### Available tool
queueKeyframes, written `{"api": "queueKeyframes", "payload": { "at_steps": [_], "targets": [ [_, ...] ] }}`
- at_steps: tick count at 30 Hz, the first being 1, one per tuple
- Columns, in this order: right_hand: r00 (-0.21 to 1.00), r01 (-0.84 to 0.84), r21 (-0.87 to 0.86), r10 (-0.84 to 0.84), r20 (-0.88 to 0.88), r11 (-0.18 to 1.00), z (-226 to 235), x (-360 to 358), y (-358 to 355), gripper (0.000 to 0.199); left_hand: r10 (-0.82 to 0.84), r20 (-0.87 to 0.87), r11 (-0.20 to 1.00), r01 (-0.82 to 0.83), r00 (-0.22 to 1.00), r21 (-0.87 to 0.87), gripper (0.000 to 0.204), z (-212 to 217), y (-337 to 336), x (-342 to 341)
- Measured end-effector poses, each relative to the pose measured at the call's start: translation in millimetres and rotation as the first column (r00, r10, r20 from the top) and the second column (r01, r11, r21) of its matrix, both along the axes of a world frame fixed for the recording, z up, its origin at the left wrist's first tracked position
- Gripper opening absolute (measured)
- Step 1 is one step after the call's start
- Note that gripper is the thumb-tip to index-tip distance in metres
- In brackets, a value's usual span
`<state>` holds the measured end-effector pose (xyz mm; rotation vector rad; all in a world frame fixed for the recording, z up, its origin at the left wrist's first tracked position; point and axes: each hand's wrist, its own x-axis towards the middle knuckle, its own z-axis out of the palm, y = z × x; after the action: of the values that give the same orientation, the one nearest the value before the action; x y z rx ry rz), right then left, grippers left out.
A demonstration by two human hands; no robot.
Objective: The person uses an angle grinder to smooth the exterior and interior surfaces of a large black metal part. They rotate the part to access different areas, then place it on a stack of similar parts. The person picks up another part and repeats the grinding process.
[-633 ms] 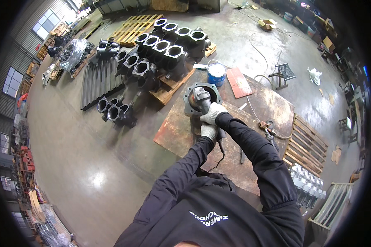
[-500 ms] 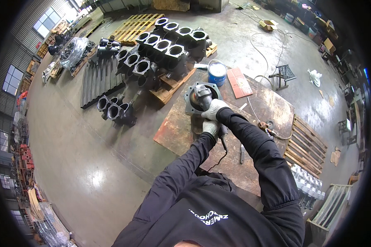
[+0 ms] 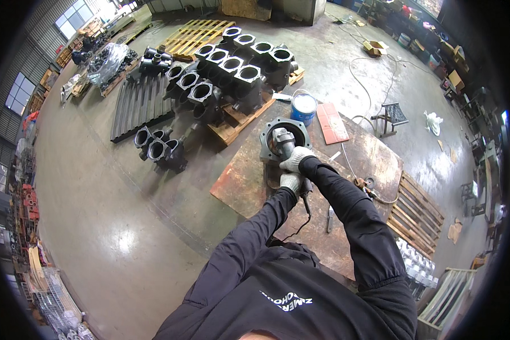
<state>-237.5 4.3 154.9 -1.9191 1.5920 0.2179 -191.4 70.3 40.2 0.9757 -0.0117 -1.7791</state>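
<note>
A grey angle grinder is gripped in both hands, its head inside the round opening of a dark metal casting with a bolt-holed flange. My right hand, in a white knitted glove, is closed around the grinder's body just behind the head. Closer to me, my left hand, gloved alike, wraps the rear of the grinder's body. A black power cord trails from its tail toward me. The casting hides the grinder's disc and working edge.
The casting stands on a worn worktable. Beyond it are a blue paint can and a red-orange sheet. A dark-handled tool lies to the right. Rows of similar castings sit on pallets at far left; a stool is at far right.
The grinder's head has shifted slightly toward me and left inside the casting's opening. Both hands keep their grip. The whole view has shifted a little.
</note>
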Motion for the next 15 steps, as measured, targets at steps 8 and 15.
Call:
{"api": "queueKeyframes", "payload": {
  "at_steps": [8,15],
  "targets": [
    [1.000,-0.005,0.006,0.005,0.001,1.000,-4.2,5.5,-13.2,0.065,-0.081,0.219,0.993,0.097,0.972,-0.065,0.016,-19.0,-19.9,3.9],
    [0.990,0.108,-0.118,-0.096,0.101,0.987,-2.2,-13.6,11.0,0.068,0.089,0.039,0.985,-0.082,0.995,-0.154,0.035,-18.9,2.2,-11.3]
  ]
}}
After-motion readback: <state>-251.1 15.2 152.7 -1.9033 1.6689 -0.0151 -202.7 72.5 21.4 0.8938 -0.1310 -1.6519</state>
